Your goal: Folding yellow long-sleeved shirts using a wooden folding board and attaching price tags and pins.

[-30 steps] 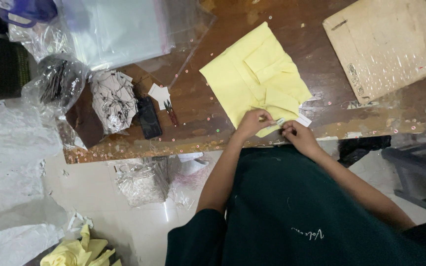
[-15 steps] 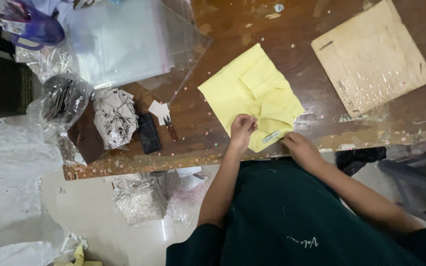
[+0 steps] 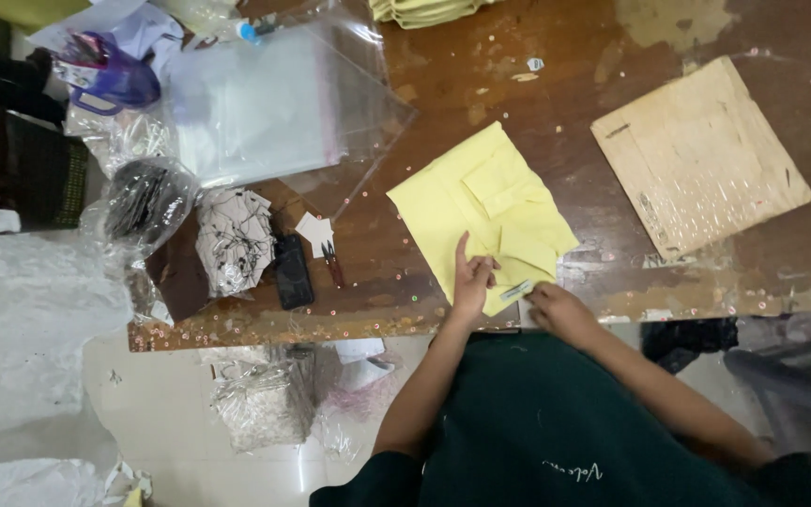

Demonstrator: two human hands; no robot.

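While both hands work its near edge, the folded yellow garment lies limp, light and easily creased.
Left hand presses it flat, fingers spread, gripping nothing; right hand pinches the small tag; best held by folded edges.

The head camera looks steeply down, fairly near, over the person's lap onto the wooden table.

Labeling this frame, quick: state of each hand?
Left hand: open, index finger out, pressing on the folded yellow garment.
Right hand: pinching the small white tag.
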